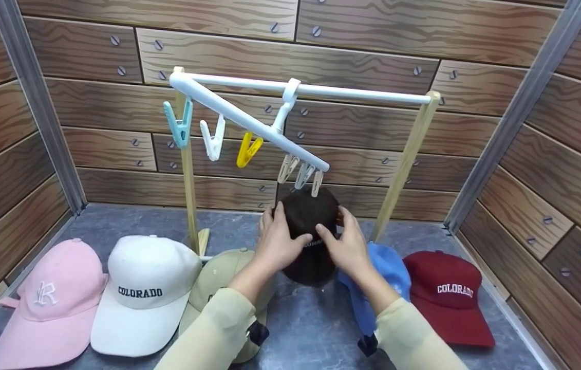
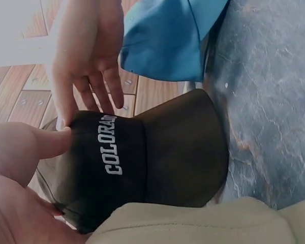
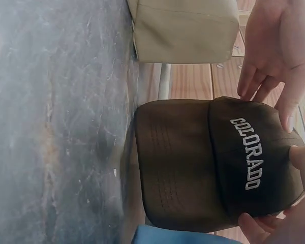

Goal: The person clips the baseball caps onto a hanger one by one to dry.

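Both hands hold a dark brown cap (image 1: 311,210) by its sides, below the right end of a white clip hanger (image 1: 249,119). The left hand (image 1: 279,241) grips one side, its thumb on the front. Across from it, the right hand (image 1: 347,244) grips the other side, thumb likewise on the front. White COLORADO lettering shows on the cap (image 3: 178,162) in the right wrist view, and its brim points down. Several fingertips are hidden behind the crown. A beige clothespin (image 1: 317,184) hangs in front of the crown's top; whether it touches is unclear.
The hanger hooks over a white rail (image 1: 362,92) on wooden posts. Teal (image 1: 181,123), white (image 1: 213,137) and yellow clips (image 1: 248,150) hang at left. Along the table stand pink (image 1: 59,288), white (image 1: 149,277), khaki (image 1: 218,272), blue (image 1: 390,262) and maroon caps (image 1: 447,293).
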A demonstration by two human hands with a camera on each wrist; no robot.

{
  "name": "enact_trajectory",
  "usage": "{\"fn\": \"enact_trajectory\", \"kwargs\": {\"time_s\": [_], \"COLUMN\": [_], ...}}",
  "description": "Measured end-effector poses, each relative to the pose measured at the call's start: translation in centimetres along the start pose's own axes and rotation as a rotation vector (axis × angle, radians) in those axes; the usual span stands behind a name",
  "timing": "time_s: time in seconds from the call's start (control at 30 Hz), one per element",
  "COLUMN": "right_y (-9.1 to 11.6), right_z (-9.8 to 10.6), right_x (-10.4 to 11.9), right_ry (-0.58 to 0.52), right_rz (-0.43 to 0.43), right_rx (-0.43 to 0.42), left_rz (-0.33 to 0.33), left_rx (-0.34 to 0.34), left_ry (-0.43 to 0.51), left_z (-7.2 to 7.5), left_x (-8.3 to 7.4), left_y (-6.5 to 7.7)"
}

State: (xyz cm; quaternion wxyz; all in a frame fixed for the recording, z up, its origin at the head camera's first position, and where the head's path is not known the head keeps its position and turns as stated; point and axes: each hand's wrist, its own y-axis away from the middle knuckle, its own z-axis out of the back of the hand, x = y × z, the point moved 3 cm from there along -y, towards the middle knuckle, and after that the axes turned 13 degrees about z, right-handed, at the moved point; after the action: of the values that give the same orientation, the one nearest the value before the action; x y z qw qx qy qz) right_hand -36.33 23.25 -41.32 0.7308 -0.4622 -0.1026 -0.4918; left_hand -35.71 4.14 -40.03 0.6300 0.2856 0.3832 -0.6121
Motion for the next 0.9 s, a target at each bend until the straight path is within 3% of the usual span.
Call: {"fn": "enact_trajectory", "kwargs": {"time_s": [0.23, 0.63, 0.9], "right_y": [1.1, 2.9, 4.1], "right_z": [-0.2, 0.0, -0.1], "right_x": [-0.3, -0.1, -0.3], "right_ry": [-0.061, -0.059, -0.082], "right_rz": [-0.004, 0.034, 0.007], "right_rx": [0.007, 0.001, 0.003], "left_rz": [-0.012, -0.037, -0.045], "left_rx": [0.003, 0.052, 0.055], "left_ry": [0.010, 0.037, 0.060], "left_z": [-0.3, -0.9, -1.5], "left_x": [0.0, 0.5, 1.1], "left_y": [1.0, 3.0, 4.2]}}
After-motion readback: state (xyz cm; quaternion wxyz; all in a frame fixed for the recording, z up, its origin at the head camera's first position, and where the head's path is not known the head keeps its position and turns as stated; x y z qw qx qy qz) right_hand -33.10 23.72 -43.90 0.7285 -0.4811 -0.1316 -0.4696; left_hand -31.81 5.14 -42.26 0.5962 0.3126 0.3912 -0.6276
